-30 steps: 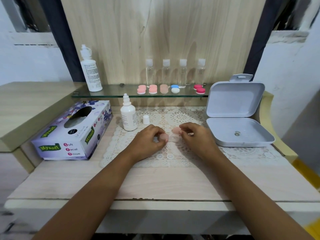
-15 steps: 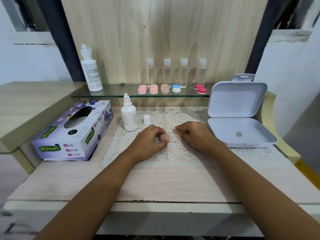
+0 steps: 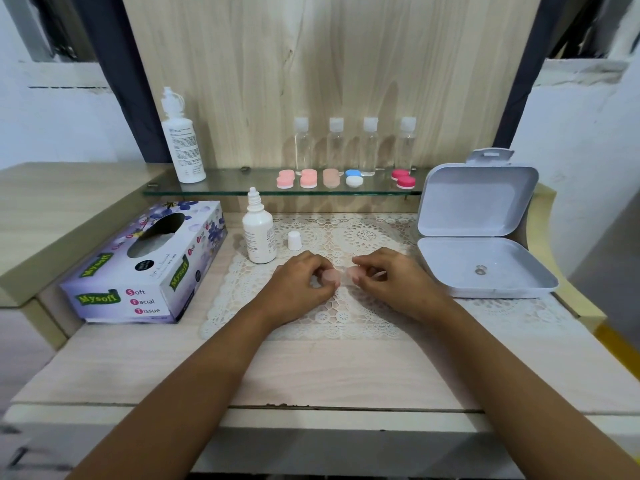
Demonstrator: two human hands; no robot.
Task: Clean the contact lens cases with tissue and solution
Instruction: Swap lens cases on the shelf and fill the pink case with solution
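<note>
Left hand [image 3: 299, 284], right hand [image 3: 394, 284]: each grip pinches a pink lens-case cap [image 3: 355, 273]. Slip risk; a knock could topple the nearby uncapped solution bottle [image 3: 259, 233].

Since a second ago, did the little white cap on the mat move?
No. The little white cap stays put, standing just right of the small dropper bottle on the lace mat, same gap as before.

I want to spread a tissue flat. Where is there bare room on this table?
Bare wood between the lace mat and the table's front edge. Also lace in front of the open white box. Crowded: around the bottle, its cap, left hand and right hand.
</note>
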